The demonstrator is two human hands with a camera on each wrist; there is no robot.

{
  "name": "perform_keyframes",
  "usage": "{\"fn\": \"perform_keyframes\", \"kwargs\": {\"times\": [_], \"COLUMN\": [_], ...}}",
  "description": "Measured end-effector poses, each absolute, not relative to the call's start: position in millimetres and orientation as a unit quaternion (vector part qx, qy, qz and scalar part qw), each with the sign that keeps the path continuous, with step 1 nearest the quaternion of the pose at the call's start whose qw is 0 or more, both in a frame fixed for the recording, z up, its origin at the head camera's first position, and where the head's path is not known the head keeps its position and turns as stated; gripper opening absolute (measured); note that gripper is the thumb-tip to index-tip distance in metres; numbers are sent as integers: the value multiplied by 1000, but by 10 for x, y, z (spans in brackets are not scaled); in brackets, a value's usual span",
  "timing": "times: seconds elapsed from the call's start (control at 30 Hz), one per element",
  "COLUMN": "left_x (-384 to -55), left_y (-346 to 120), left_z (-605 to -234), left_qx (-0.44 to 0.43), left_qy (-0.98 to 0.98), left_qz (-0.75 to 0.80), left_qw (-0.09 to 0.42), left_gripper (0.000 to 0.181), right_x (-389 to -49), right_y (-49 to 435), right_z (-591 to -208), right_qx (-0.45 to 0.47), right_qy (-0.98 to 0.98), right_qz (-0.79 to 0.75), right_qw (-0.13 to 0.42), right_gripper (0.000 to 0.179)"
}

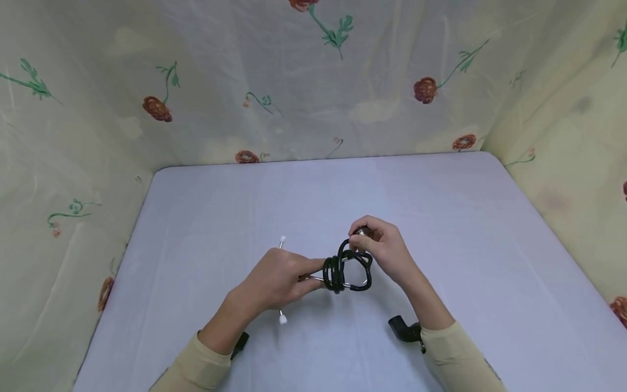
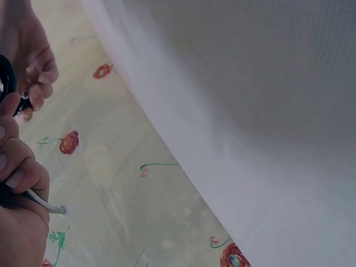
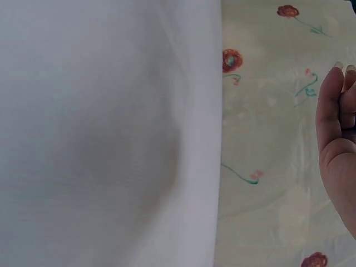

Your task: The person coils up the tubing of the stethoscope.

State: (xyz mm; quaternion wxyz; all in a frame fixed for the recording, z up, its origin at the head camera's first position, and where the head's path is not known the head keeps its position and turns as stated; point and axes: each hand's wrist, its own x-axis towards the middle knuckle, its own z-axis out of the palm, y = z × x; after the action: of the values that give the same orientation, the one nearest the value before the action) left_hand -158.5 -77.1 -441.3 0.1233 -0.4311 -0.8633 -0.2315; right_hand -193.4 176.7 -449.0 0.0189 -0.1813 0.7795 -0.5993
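A stethoscope with black tubing (image 1: 335, 275) is held above the table, its tube wound in several turns around the metal ear tubes. My left hand (image 1: 276, 279) grips the ear-tube end, its fingers curled round it in the left wrist view. White ear tips (image 1: 283, 319) stick out on both sides of that hand. At the other end, my right hand (image 1: 389, 250) pinches the round metal chest piece (image 1: 362, 231) between thumb and fingers. A loop of tubing runs from the chest piece back to the coil. The right wrist view catches only part of the right hand (image 3: 336, 133).
A white-covered table (image 1: 220, 207) lies beneath both hands. Pale curtains (image 1: 294, 81) printed with red flowers hang behind it and along both sides. A black wrist-camera mount (image 1: 404, 329) shows by the right sleeve, another (image 1: 240, 344) by the left.
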Motion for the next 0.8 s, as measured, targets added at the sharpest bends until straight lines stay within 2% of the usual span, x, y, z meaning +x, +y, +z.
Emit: {"fn": "perform_keyframes", "kwargs": {"times": [0.1, 0.23, 0.4, 0.63, 0.8], "left_x": [-1587, -1592, -1599, -1597, -1608], "left_y": [-777, -777, -758, -696, -638], "left_z": [-4401, -4417, -4444, -4452, -4473], "left_qx": [-426, -406, -378, -355, -328], "left_qy": [-862, -857, -848, -856, -863], "left_qz": [-251, -302, -361, -357, -356], "left_qw": [114, 97, 86, 119, 148], "left_gripper": [26, 28, 23, 20, 12], "right_x": [-1908, -1841, -1747, -1659, -1614], "right_y": [1777, 1774, 1736, 1681, 1644], "right_z": [-4535, -4600, -4626, -4605, -4618], "right_qx": [-169, -159, -171, -145, -135], "right_qy": [759, 718, 649, 592, 540], "right_qz": [-627, -674, -733, -780, -818], "right_qw": [45, 71, 112, 141, 145], "right_gripper": [13, 1, 15, 11, 11]}}
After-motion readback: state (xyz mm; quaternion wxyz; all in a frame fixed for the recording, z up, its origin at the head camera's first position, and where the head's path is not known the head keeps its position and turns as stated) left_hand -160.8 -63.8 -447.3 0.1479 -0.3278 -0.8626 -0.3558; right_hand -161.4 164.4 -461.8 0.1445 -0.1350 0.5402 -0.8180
